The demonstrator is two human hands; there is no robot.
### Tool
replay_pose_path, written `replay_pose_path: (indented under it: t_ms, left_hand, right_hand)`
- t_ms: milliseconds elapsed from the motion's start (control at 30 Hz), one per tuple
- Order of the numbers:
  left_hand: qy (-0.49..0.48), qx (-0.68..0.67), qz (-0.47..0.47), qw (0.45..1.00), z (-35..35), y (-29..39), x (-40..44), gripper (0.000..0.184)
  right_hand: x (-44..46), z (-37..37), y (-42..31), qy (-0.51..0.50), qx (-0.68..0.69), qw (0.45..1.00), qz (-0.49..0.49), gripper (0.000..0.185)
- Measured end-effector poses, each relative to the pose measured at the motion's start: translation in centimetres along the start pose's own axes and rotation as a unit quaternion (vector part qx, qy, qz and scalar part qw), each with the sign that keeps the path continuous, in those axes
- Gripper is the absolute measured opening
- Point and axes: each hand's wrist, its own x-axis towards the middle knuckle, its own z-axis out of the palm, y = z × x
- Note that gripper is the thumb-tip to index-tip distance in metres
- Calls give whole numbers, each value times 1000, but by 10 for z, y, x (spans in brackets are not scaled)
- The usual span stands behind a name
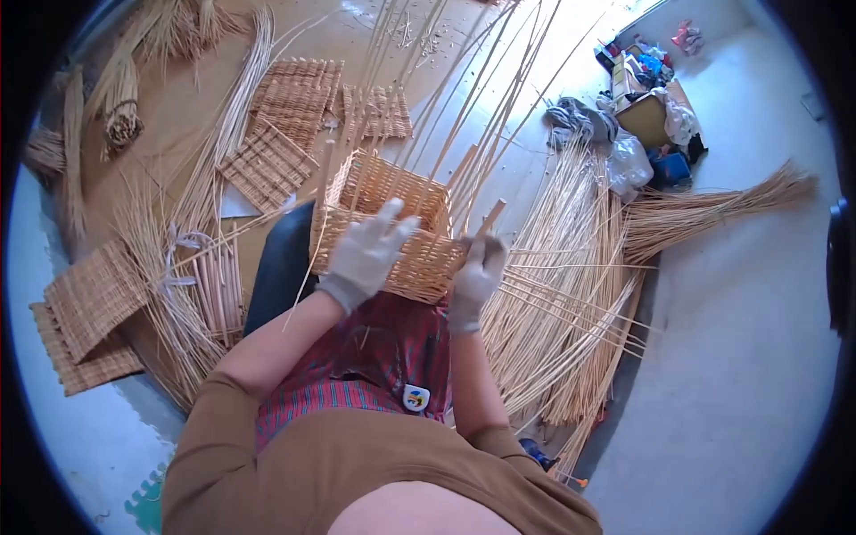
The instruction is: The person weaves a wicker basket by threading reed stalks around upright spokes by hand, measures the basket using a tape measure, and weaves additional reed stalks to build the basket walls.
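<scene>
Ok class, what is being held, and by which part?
Wicker basket, at its right near corner by the right hand; left hand against its near wall.

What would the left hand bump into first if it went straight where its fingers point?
Probably the far inside wall of the woven basket, across the opening from the left hand. Depth is hard to judge, so it might pass above the rim.

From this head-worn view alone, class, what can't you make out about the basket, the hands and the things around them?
All in the head view:
Basket: its underside, turned away from the camera.
Left hand: its palm, hidden by the back of the hand.
Right hand: what its palm touches, hidden by the hand itself.
Upright strands: some upper ends, cut off by the top edge.
Badge: its print, too small.
</scene>
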Motion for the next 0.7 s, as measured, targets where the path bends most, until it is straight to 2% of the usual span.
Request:
replay_pose_path:
  t_ms: [33, 67, 133, 167, 233, 300, 333, 400, 433, 467, 500, 533, 567, 600, 633, 667, 700]
  left_hand:
    - [-37, -25, 7, 999, 10, 12, 5, 74]
    - [-51, 26, -14, 998, 23, 23, 3, 79]
    - [-61, 31, -40, 997, 27, 34, 4, 80]
    - [-72, 31, -70, 994, 29, 39, 5, 81]
    - [-87, 54, -80, 991, 31, 39, 9, 81]
    - [-138, 74, -79, 984, 17, 40, 15, 78]
    - [-118, 86, -78, 986, 21, 39, 13, 75]
    - [-140, 76, -80, 984, 20, 37, 13, 70]
    - [-83, -14, -71, 994, 23, 30, 7, 59]
    - [8, -177, -64, 982, 20, 24, 1, 53]
    - [97, -333, -58, 936, 15, 15, -5, 46]
    - [178, -319, -45, 930, 15, -3, -13, 30]
    - [188, -395, -175, 882, 23, -28, -29, 25]
    - [196, -456, -305, 813, 32, -50, -48, 21]
    - [292, -401, -316, 809, 37, -72, -49, 17]
    - [337, -385, -311, 801, 22, -73, -42, 21]
    - [295, -352, -334, 823, -2, -70, -38, 21]
  right_hand:
    - [11, 10, -12, -16, -17, 999, -44, 18]
    - [27, 23, -24, -31, -31, 995, -93, 16]
    - [60, 44, -44, -111, -208, 929, -284, 18]
    - [75, 54, -48, -169, -264, 912, -265, 38]
    - [71, 52, -54, -140, -134, 973, -121, 55]
    - [43, 12, -62, -148, -115, 976, -108, 61]
    - [29, -14, -56, -146, -128, 978, -70, 60]
    - [4, -62, -21, -124, -156, 976, -85, 57]
    - [-4, -75, -22, -44, -208, 969, -123, 55]
    - [-11, -84, -24, 36, -259, 952, -157, 53]
    - [-14, -84, -41, 98, -138, 976, -133, 47]
    - [-10, -95, -29, 152, -110, 967, -172, 48]
    - [-12, -98, -38, 157, -137, 965, -159, 44]
    - [-15, -82, -56, 118, -119, 976, -138, 46]
    - [-16, -65, -69, 74, -100, 986, -115, 48]
    - [-18, -52, -70, -24, -88, 992, -83, 39]
    - [-22, -32, -63, -100, -106, 987, -72, 35]
